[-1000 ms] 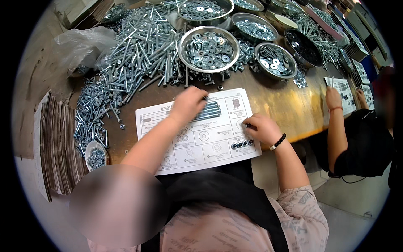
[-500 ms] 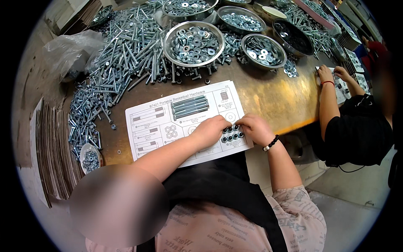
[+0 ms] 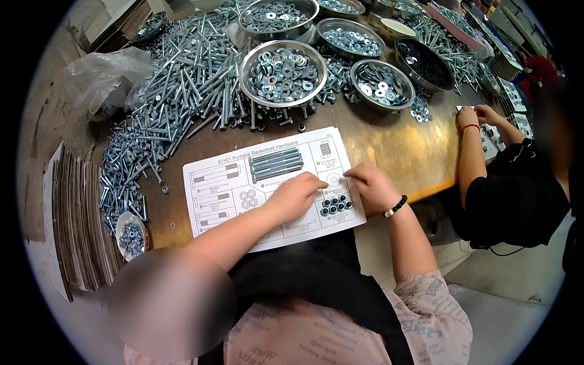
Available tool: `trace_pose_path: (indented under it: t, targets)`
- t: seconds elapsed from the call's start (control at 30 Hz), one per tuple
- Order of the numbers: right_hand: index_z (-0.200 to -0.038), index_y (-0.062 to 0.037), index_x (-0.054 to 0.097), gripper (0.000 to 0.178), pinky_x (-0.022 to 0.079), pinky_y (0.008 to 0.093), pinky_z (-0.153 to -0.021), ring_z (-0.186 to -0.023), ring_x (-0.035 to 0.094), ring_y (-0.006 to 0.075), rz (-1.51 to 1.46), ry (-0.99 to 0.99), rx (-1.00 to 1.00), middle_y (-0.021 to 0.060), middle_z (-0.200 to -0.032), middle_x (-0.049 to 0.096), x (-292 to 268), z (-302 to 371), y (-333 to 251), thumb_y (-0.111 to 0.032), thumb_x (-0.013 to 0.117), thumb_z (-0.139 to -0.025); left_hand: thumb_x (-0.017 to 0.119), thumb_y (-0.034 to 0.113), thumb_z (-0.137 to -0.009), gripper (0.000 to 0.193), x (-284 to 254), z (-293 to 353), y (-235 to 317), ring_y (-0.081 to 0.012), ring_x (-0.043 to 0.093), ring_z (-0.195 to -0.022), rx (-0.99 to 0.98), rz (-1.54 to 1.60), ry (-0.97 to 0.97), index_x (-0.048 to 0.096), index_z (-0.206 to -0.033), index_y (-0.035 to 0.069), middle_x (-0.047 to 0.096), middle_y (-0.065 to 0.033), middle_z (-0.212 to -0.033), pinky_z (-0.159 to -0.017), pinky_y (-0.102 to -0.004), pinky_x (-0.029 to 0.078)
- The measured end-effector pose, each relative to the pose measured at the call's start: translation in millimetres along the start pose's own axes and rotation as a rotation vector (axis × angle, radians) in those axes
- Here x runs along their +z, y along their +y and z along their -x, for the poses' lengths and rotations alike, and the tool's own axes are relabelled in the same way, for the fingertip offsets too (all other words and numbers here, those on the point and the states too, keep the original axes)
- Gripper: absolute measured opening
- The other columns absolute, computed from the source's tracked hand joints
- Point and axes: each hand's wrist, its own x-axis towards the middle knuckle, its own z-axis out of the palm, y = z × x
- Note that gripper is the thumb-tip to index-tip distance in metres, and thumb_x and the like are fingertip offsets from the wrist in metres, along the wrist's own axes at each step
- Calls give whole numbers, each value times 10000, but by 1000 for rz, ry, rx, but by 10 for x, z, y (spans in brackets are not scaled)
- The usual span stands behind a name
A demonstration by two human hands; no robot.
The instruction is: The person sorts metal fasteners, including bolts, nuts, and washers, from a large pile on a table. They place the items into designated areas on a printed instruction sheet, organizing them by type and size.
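Observation:
A white printed sheet (image 3: 243,198) with hardware drawings lies on the table in front of me. Side by side across its upper middle rest several long silver bolts (image 3: 275,165). Near its lower right corner, dark-centred nuts (image 3: 336,205) stand in two rows. My left hand (image 3: 297,196) hovers just left of the nuts, fingers partly stretched and nothing visible in them. To the right of the nuts, over the sheet's right edge, is my right hand (image 3: 375,187), its index finger extended toward a printed washer drawing; some of its fingers are hidden.
Bolts (image 3: 182,79) lie heaped at the far left. Behind the sheet stand metal bowls of washers (image 3: 283,76) (image 3: 380,85) and a dark bowl (image 3: 426,64). A small white bowl of nuts (image 3: 132,236) sits at left, beside stacked cardboard (image 3: 82,225). A co-worker's hands (image 3: 477,115) work at right.
My hands have drawn apart, the left one moving back left and the right one slightly right, so the two rows of nuts now show fully. The view has shifted slightly.

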Motion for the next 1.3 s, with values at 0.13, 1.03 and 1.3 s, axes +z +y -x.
trace_pose_path:
  t: [0.13,1.03,1.3]
  targets:
    - [-952,-40,631,185,452,302,-715,-829,570,241,7,124,89,116,-874,589,-55,-420,121,-79,582,-778,514,48,-785,240,-367,162,-184,-287,546,-917,-14,-67,232,597,-1010,51,562,-118,-980,-806,-352,447]
    - [-909,-103,589,196,454,367,-733,-837,545,294,173,-32,-278,110,-864,551,-85,-1437,422,-60,599,-718,551,2,-753,165,-663,672,-820,-284,563,-839,-137,-186,589,617,-903,11,583,-125,-884,-732,-340,460]
    - [-1015,-136,593,279,458,382,-734,-858,553,308,401,-237,-236,109,-938,549,-84,-1102,107,-74,560,-745,550,11,-759,162,-660,668,-808,-286,566,-840,-157,-176,600,619,-906,15,584,-127,-889,-732,-340,461]
